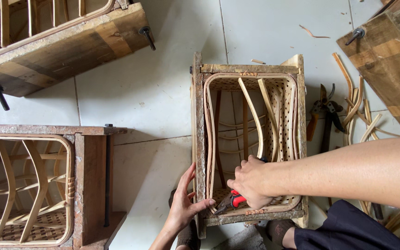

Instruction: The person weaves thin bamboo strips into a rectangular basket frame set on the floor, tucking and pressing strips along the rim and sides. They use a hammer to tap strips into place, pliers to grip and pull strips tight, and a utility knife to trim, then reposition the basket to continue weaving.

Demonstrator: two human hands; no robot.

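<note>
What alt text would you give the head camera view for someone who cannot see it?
Seen from above, a person's right hand grips red-handled pliers inside a woven basket set in a wooden frame, while the left hand steadies the frame's near corner. Similar framed baskets, cane strips and pruning shears lie on the tiled floor.

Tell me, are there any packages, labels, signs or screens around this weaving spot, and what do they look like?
None in view: only wooden frames with half-woven baskets, loose cane strips and hand tools on a pale tiled floor.
</note>
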